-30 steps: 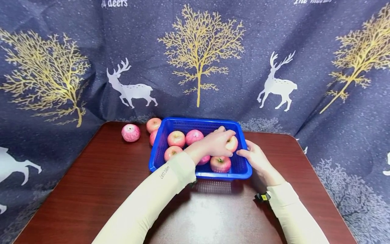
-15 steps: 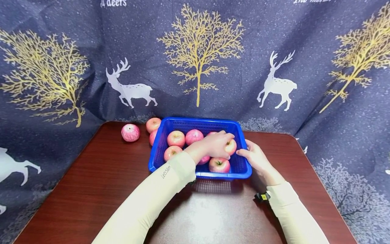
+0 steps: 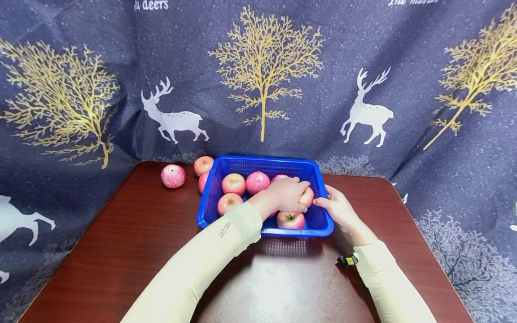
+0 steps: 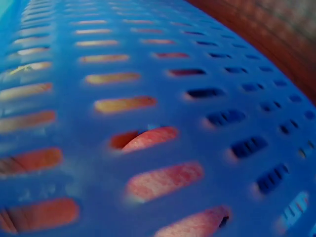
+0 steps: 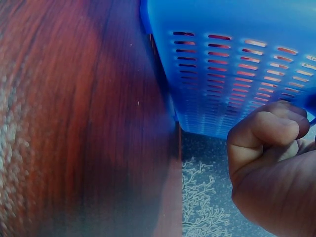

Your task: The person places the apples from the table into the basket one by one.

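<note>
A blue plastic basket (image 3: 299,233) with slotted walls holds several red-and-yellow apples, among them a rear-left apple (image 3: 233,184), a darker pink apple (image 3: 257,182) and a front-right apple (image 3: 291,220). Reaching in from the left, my left hand (image 3: 286,195) grips an apple (image 3: 308,197) near the basket's right wall. My right hand (image 3: 342,208) grips the basket's right side, thumb at the rim. In the right wrist view, the right hand (image 5: 269,158) shows curled fingers against the slotted wall. The left wrist view is filled by the basket wall (image 4: 94,148), apples showing through its slots.
Left of the basket, a pink apple (image 3: 173,176) stands alone on the dark red wooden table (image 3: 121,233). Another apple (image 3: 203,165) and a partly hidden apple (image 3: 203,182) sit by the basket's left wall. A deer-patterned cloth (image 3: 291,134) hangs behind the table.
My left hand has moved slightly toward me and down with the apple, uncovering more of an apple behind it. The right hand stays at the basket's side.
</note>
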`<action>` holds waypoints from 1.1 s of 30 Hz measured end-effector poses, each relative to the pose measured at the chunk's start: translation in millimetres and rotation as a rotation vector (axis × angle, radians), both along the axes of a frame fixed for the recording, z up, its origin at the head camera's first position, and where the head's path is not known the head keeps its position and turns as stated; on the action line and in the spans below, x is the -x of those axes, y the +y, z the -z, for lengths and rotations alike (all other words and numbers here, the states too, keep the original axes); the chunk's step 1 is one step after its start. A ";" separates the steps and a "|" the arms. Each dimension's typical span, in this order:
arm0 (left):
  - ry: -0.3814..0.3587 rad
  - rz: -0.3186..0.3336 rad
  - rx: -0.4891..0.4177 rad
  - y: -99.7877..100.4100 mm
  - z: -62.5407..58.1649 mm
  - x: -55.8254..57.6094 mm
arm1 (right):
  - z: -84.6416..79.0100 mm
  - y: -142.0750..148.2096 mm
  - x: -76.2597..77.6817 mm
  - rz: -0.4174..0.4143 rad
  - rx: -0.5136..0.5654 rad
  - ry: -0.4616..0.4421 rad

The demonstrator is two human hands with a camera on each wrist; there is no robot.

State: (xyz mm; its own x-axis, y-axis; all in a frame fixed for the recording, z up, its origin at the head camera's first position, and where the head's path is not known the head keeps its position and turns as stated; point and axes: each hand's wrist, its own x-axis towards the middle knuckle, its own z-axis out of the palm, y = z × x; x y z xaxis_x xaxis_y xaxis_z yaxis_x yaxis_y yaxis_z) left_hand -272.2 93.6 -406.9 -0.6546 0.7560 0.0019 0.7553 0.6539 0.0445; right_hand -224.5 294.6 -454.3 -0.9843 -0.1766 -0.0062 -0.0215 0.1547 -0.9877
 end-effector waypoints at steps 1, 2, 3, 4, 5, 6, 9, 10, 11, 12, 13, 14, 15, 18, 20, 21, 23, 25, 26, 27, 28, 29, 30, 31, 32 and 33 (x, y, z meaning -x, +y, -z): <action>0.014 -0.002 0.011 0.9 1.6 -0.1 | 0.2 0.1 -0.1 0.002 -0.005 -0.002; 0.025 -0.006 0.022 1.6 2.4 -0.5 | 0.3 0.2 -0.3 0.006 -0.010 -0.003; 0.031 -0.010 0.029 2.1 2.9 -1.0 | 0.5 0.3 -0.4 0.008 -0.013 -0.005; 0.031 -0.014 0.035 2.3 3.2 -1.4 | 0.5 0.5 -0.5 0.009 -0.018 -0.007; 0.023 -0.020 0.037 2.2 3.2 -1.9 | 0.2 0.5 -0.8 0.011 -0.019 -0.010; 0.014 -0.027 0.036 2.1 2.8 -2.5 | 0.0 0.5 -0.9 0.011 -0.018 -0.012; -0.016 -0.040 0.034 0.9 1.3 -4.0 | -0.7 0.0 -0.9 0.010 -0.020 -0.016; -0.024 -0.041 0.035 0.4 0.8 -4.5 | -1.0 -0.1 -0.9 0.009 -0.024 -0.018; -0.032 -0.043 0.032 -0.1 0.0 -5.0 | -1.1 -0.2 -0.8 0.009 -0.026 -0.018; -0.036 -0.042 0.029 -0.6 -0.4 -5.3 | -1.2 -0.3 -0.5 0.010 -0.028 -0.018; -0.038 -0.040 0.028 -1.0 -0.8 -5.5 | -1.2 -0.4 -0.3 0.011 -0.027 -0.018; -0.044 -0.041 0.028 -1.5 -0.9 -5.7 | -1.1 -0.5 0.0 0.009 -0.030 -0.018; -0.050 -0.042 0.026 -2.1 -1.1 -6.1 | -0.9 -0.4 0.3 0.009 -0.033 -0.018; -0.070 -0.039 0.018 -3.4 -1.9 -7.3 | -0.8 -0.3 0.5 0.012 -0.040 -0.020; -0.075 -0.032 0.012 -3.8 -3.2 -8.7 | -0.8 0.0 0.3 0.015 -0.047 -0.021; -0.074 -0.026 0.006 -4.0 -4.0 -9.6 | -0.9 0.1 0.1 0.020 -0.048 -0.024; -0.073 -0.017 -0.004 -4.6 -5.5 -11.4 | -1.1 -0.1 -0.5 0.024 -0.044 -0.029; -0.068 -0.011 -0.012 -5.2 -6.2 -13.1 | -1.3 -0.1 -0.7 0.020 -0.036 -0.031; -0.072 -0.011 -0.016 -5.9 -6.3 -14.1 | -1.4 -0.2 -0.8 0.017 -0.031 -0.033; -0.077 -0.011 -0.019 -6.8 -6.3 -15.0 | -1.7 -0.4 -1.1 0.016 -0.030 -0.035; -0.083 -0.012 -0.022 -7.8 -6.6 -16.0 | -1.9 -0.5 -1.2 0.008 -0.026 -0.033; -0.087 -0.012 -0.025 -8.8 -6.6 -16.9 | -2.1 -0.5 -1.4 0.006 -0.027 -0.034; -0.091 -0.012 -0.029 -9.9 -6.6 -17.7 | -2.1 -0.4 -1.4 0.000 -0.026 -0.032; -0.096 -0.014 -0.033 -11.2 -7.0 -18.7 | -2.4 -0.7 -1.5 -0.001 -0.029 -0.028; -0.100 -0.012 -0.038 -12.7 -7.7 -19.4 | -2.5 -0.9 -1.6 -0.006 -0.031 -0.024; -0.101 -0.008 -0.045 -14.2 -8.5 -20.2 | -2.6 -1.1 -1.6 -0.011 -0.033 -0.019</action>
